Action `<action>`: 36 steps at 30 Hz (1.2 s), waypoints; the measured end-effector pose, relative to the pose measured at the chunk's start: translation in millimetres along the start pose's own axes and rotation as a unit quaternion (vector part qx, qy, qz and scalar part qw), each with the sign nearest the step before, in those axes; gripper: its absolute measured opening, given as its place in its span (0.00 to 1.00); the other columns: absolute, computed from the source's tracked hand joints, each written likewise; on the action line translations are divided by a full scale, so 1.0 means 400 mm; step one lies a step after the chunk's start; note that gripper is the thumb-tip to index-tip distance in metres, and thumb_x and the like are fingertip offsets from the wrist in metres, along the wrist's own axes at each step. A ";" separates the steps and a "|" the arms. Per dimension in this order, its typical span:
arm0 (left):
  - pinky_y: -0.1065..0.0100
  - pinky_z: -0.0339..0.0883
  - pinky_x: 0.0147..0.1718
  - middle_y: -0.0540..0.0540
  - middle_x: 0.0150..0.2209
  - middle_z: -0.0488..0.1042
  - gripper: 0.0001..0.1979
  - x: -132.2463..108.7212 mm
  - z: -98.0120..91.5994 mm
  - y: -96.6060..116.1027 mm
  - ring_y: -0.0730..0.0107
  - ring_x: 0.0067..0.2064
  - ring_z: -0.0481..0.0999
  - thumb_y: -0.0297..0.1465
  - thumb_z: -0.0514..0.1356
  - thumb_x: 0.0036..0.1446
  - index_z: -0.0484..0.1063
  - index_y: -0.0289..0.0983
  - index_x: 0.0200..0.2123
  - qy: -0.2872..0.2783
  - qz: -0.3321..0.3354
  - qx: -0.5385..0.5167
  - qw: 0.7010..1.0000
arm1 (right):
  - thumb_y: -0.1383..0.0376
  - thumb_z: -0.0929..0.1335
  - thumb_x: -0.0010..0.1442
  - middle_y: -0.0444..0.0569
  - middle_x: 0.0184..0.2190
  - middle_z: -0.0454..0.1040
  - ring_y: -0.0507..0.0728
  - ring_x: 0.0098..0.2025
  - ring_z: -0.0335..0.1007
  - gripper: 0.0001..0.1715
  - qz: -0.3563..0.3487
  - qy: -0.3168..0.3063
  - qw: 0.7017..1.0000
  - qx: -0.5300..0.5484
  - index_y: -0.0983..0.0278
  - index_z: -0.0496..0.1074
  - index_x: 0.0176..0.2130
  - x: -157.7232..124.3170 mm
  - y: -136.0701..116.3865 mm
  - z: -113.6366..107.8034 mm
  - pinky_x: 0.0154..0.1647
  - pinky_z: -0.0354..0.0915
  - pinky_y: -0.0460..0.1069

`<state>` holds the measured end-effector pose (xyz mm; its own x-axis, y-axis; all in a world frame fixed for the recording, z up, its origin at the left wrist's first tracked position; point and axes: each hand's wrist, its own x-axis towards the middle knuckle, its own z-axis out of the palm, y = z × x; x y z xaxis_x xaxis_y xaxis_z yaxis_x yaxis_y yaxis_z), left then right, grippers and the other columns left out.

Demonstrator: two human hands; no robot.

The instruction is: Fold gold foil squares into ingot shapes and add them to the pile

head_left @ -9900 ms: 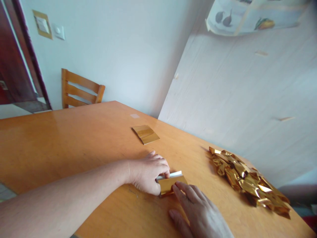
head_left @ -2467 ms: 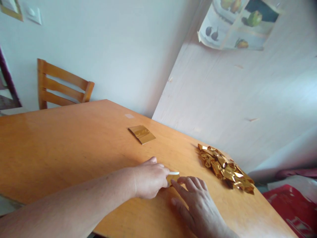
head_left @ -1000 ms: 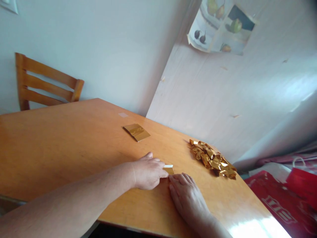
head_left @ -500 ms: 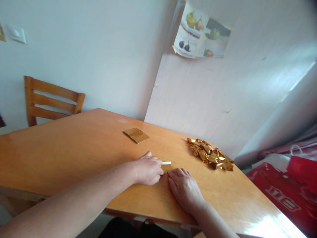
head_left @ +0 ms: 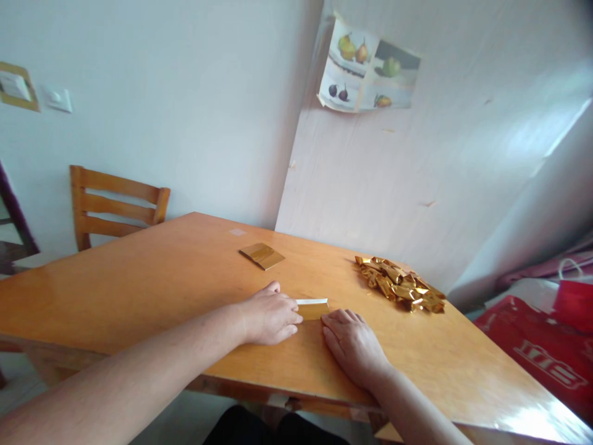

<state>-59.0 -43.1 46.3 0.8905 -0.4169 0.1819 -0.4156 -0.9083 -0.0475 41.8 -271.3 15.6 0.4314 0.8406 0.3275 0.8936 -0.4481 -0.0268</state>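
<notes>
A small gold foil sheet [head_left: 312, 309] with a white strip along its far edge lies on the wooden table [head_left: 152, 278]. My left hand [head_left: 271, 315] rests over its left end, fingers together and pressing on it. At the sheet's right near corner, the fingertips of my right hand [head_left: 353, 343] press down, the hand lying flat with its palm low. Farther off sits a stack of square gold sheets [head_left: 262, 255]. To the right is a heap of folded, shiny gold foil pieces [head_left: 401, 285].
Beyond the table's far left side stands a wooden chair [head_left: 120, 204]. Red bags [head_left: 542, 346] are beside the table's right edge. A panel with fruit pictures [head_left: 368, 68] leans or stands behind the table.
My hands have moved slightly apart, and more of the gold sheet shows between them. The view has shifted a little to the left.
</notes>
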 end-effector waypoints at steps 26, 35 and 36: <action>0.69 0.66 0.40 0.47 0.39 0.77 0.10 0.059 0.020 -0.118 0.67 0.39 0.75 0.27 0.57 0.56 0.77 0.38 0.38 0.058 -0.115 -0.204 0.970 | 0.67 0.62 0.69 0.50 0.44 0.77 0.59 0.46 0.71 0.18 0.002 0.013 1.000 0.018 0.57 0.75 0.53 -0.005 0.008 0.014 0.51 0.65 0.54; 0.72 0.66 0.35 0.49 0.38 0.72 0.08 0.067 0.074 -0.109 0.71 0.35 0.73 0.28 0.62 0.53 0.81 0.43 0.36 0.014 -0.075 -0.231 0.970 | 0.67 0.62 0.69 0.50 0.46 0.77 0.60 0.47 0.70 0.17 0.013 0.019 0.998 0.062 0.57 0.75 0.52 -0.010 0.003 0.009 0.52 0.66 0.54; 0.72 0.66 0.36 0.49 0.38 0.72 0.08 0.064 0.076 -0.110 0.70 0.36 0.73 0.28 0.62 0.53 0.81 0.43 0.35 0.012 -0.075 -0.236 0.969 | 0.67 0.62 0.69 0.50 0.46 0.76 0.60 0.47 0.70 0.17 0.016 0.018 0.997 0.069 0.57 0.75 0.52 -0.010 0.004 0.009 0.53 0.66 0.54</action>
<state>-12.5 -14.7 23.3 0.9450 -0.2761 0.1753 -0.3259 -0.8398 0.4342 41.9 -274.3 10.8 0.4567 0.8141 0.3587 0.8895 -0.4258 -0.1659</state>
